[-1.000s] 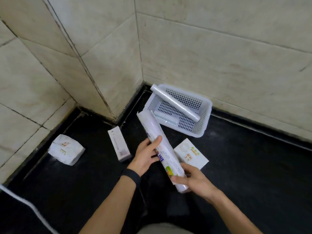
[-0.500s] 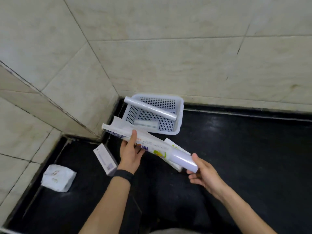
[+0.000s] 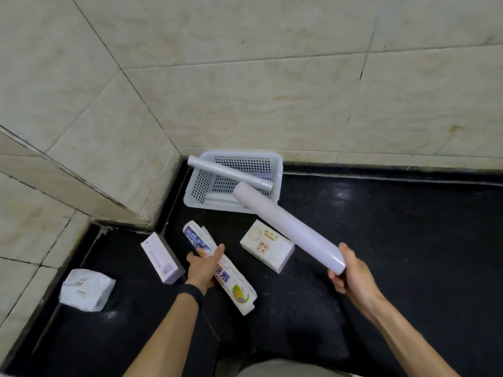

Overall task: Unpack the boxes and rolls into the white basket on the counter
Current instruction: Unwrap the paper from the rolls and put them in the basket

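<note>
I am holding the bare white roll (image 3: pixel 288 225) in my right hand (image 3: pixel 351 276), with my fingers wrapped tight around its near end. I am gripping it at the end so the far end can reach out to the white basket (image 3: pixel 275 161). That far end is hanging over the basket's front edge right now, and I think it is ready to go in. The basket is sitting in the corner against the tiled wall (image 3: pixel 272 91), so it will not slide away when I drop things in.

Another white roll (image 3: pixel 230 172) is already lying across the basket, with one end up on the rim because it is too long to lie flat. Something thin and pale is lying flat in the bottom, but I cannot tell what it is.

My left hand (image 3: pixel 202 268) is closed around the empty printed wrapper (image 3: pixel 220 268), keeping it out of the way. It has big purple Chinese letters and a little green picture, but I cannot read them well.

Between my hands a small white box (image 3: pixel 266 247) is resting on the black counter (image 3: pixel 381 240). It has a tan square with letters I cannot make out. A tall pale box (image 3: pixel 162 258) and a crumpled white packet (image 3: pixel 87 289) are waiting on my left.
</note>
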`<state>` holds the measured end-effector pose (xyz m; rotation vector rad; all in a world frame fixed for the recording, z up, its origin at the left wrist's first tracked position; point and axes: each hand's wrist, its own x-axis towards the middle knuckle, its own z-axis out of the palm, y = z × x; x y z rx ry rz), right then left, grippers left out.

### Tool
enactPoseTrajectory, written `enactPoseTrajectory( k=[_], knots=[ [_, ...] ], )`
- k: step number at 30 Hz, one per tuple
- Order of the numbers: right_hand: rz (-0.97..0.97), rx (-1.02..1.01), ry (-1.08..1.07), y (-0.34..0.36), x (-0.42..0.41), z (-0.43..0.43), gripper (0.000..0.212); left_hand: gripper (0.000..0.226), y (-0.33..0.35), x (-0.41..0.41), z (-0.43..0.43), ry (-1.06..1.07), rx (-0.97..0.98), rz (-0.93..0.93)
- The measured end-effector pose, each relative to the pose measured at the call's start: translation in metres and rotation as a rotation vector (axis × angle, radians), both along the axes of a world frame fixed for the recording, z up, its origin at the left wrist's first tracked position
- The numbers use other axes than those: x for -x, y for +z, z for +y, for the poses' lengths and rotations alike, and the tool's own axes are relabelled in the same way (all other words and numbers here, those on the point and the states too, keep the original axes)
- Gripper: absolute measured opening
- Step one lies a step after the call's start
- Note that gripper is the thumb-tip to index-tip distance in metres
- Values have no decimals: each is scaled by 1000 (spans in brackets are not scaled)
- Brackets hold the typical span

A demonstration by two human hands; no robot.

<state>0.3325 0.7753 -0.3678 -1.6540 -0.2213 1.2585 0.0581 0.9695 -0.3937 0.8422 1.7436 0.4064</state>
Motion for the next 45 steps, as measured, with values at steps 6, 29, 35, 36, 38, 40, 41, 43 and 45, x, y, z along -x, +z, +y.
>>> enactPoseTrajectory(
  k=[6,29,35,36,38,40,41,43,45],
  knots=[
    [29,-18,93,-5,5,-2,50,112,31,-12,0,36,-52,-274],
    [-374,115,190,-39,18,224,94,37,65,6,218,77,-379,-418],
    [-490,211,228,-66,31,247,77,39,15,-26,255,108,-296,-380],
    [-516,201,231,-67,35,245,69,35,10,-31,257,120,-278,-391],
    [-561,193,240,-69,38,244,61,29,4,-43,262,162,-270,-401],
    [-571,186,244,-72,38,243,57,33,-2,-52,268,177,-290,-396],
    [-568,182,245,-73,38,243,55,35,-5,-54,273,172,-299,-378],
    [-556,172,237,-74,37,242,50,32,-8,-60,279,146,-319,-290],
    [-542,168,224,-74,37,242,44,32,-7,-62,282,-7,-387,-14]
  ],
)
